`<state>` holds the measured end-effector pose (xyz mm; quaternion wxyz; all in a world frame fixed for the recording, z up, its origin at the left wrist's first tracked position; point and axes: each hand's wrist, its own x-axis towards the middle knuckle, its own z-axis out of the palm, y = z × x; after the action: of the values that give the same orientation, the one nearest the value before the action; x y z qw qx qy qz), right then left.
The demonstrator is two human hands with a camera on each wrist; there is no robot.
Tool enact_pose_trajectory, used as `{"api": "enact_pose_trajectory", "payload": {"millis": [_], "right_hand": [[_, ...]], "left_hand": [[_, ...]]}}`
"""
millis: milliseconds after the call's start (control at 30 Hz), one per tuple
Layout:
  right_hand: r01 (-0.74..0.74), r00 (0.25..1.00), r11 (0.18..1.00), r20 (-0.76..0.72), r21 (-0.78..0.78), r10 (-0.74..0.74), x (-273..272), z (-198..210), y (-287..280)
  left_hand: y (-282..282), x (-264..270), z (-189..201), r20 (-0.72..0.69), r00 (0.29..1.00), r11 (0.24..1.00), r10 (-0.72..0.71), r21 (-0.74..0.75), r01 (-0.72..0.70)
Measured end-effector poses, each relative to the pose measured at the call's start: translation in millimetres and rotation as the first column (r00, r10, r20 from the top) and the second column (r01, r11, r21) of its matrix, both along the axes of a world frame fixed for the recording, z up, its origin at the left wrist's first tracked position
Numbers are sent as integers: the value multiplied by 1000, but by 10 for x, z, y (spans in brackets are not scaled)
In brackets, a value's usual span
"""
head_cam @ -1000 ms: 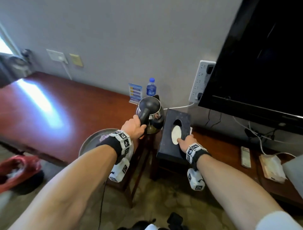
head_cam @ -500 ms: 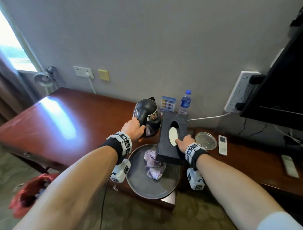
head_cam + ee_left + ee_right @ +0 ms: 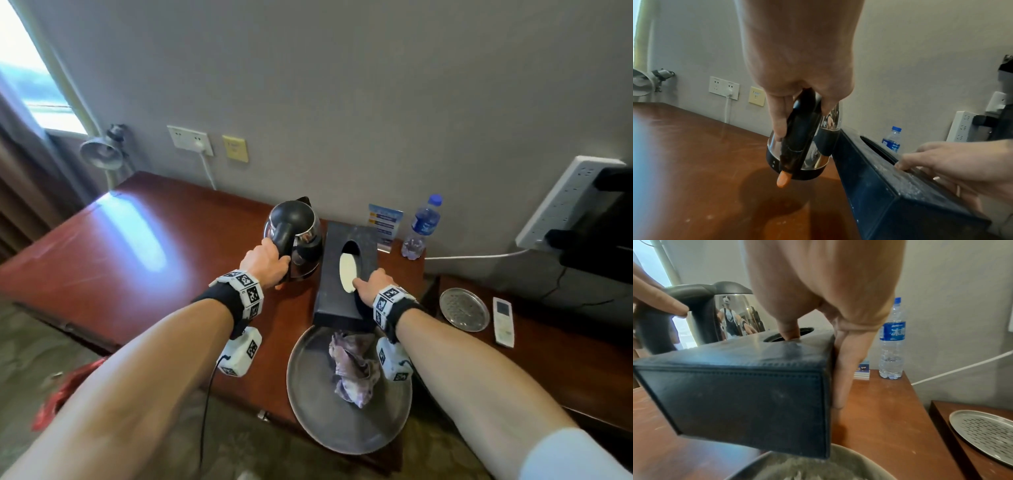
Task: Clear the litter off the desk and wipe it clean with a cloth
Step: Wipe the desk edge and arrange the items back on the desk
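Note:
My left hand [image 3: 265, 263] grips the black handle of a steel kettle [image 3: 294, 236], which hangs just above the red-brown desk [image 3: 137, 257]; the left wrist view shows the kettle [image 3: 803, 146] over its shadow. My right hand [image 3: 371, 282] holds a dark tissue box [image 3: 334, 298], thumb in the top opening and fingers down the side. The tissue box [image 3: 748, 394] is raised, its near end over a round metal tray [image 3: 315, 411]. A crumpled purple cloth [image 3: 352, 366] lies in that tray.
A water bottle [image 3: 423, 228] and a blue card [image 3: 385, 222] stand by the wall. A perforated metal plate [image 3: 464, 308] and a remote [image 3: 503, 320] lie on the lower stand at right. A red bag [image 3: 61, 394] is on the floor at left.
Both hands have carried the kettle and the tissue box leftward, away from the television stand and past the tray to the back of the desk. The grips are unchanged.

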<state>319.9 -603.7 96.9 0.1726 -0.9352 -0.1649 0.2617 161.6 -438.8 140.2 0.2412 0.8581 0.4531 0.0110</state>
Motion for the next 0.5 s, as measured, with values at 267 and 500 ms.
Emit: {"api": "enact_pose_trajectory", "payload": {"millis": [267, 500], "right_hand": [[8, 999, 998, -31, -61, -10, 3, -109, 893], [139, 987, 985, -69, -103, -146, 104, -302, 1594]], "left_hand": [[983, 192, -129, -1, 1000, 1000, -19, -21, 19], [1812, 439, -338, -10, 994, 992, -112, -62, 111]]}}
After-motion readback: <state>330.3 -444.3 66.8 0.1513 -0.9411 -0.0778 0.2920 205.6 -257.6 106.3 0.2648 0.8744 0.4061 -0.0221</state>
